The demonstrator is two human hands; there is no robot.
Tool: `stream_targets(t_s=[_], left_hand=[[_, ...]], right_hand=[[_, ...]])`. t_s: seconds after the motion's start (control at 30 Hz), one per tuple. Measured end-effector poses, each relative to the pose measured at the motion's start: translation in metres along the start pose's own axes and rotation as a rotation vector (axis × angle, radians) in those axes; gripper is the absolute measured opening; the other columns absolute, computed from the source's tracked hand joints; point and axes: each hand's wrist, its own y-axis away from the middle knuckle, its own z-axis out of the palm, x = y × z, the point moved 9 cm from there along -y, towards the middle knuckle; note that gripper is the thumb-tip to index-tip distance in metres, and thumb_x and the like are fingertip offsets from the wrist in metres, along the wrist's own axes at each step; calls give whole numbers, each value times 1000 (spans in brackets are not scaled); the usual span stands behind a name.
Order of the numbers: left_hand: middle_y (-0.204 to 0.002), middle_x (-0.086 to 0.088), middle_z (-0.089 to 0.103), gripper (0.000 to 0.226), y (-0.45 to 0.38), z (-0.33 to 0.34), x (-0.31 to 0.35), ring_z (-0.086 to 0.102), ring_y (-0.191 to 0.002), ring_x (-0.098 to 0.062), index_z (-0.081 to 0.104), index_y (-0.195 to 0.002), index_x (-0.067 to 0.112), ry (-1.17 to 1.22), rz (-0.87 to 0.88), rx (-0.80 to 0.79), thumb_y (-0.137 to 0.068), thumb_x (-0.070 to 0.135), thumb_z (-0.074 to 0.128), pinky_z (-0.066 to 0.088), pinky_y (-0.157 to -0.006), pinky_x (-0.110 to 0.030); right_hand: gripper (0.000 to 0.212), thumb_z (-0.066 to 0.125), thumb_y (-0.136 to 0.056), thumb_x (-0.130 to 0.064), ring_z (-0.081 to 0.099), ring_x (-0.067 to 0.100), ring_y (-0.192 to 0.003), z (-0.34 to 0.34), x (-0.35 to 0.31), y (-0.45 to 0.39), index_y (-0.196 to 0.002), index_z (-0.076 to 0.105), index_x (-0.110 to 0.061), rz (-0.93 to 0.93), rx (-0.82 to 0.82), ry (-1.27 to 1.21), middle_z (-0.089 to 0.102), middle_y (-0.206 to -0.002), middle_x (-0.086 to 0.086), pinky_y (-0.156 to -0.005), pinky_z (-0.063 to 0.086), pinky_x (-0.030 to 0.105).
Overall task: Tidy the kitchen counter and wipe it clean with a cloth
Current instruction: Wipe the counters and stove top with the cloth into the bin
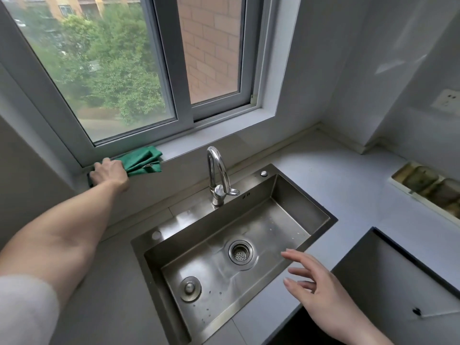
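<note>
A folded green cloth [143, 161] lies on the window sill [199, 145], left of the tap. My left hand [109, 171] reaches out to the sill and covers the cloth's left end, its fingers curled down over it. A small dark edge shows under the hand; I cannot tell what it is. My right hand [316, 290] hovers with fingers spread and relaxed above the front right corner of the sink, holding nothing. The grey counter [336, 175] runs around the sink.
A steel sink [302, 202] is set into the counter, with a curved tap [217, 175] at its back, a drain strainer [240, 253] and a round plug [190, 288] in the wet basin. A rectangular cutout [428, 188] opens at the right; a wall socket [446, 100] is above it.
</note>
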Motion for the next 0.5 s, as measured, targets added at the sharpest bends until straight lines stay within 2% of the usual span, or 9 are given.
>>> stream_targets(t_s=[0.13,0.2,0.33,0.43,0.5], left_hand=[[-119,-12,57,23,6,-5,-6,46,-115,-37,76,-107,21,31,35,114,-87,16,65,42,-98,-43],[-122,-11,59,20,22,-12,-5,44,-114,-36,76,-103,19,132,100,182,-84,18,68,39,-97,-43],[-128,-12,61,27,85,-33,7,45,-118,-35,67,-114,12,426,230,295,-88,19,66,34,-97,-48],[-111,-10,67,23,144,-44,15,55,-105,-34,65,-113,17,636,295,233,-91,22,62,39,-95,-48],[-89,-4,69,9,190,-45,26,61,-86,-31,65,-100,23,788,345,111,-91,22,63,48,-82,-44]], right_hand=[[42,69,-95,-29,55,-10,-119,10,-10,2,-128,56,-51,-2,0,-2,47,-138,-37,-97,52,22],[42,69,-95,-28,56,-9,-119,13,-12,4,-128,57,-51,-4,2,-13,48,-138,-36,-98,52,23],[41,70,-95,-24,58,-6,-118,13,-9,7,-126,60,-49,12,15,-67,51,-136,-35,-95,53,21],[40,70,-94,-25,58,-8,-117,13,-2,9,-126,61,-48,44,32,-104,55,-134,-30,-87,51,12],[39,70,-95,-26,56,-11,-116,15,4,12,-125,60,-49,69,34,-121,58,-131,-26,-83,50,8]])
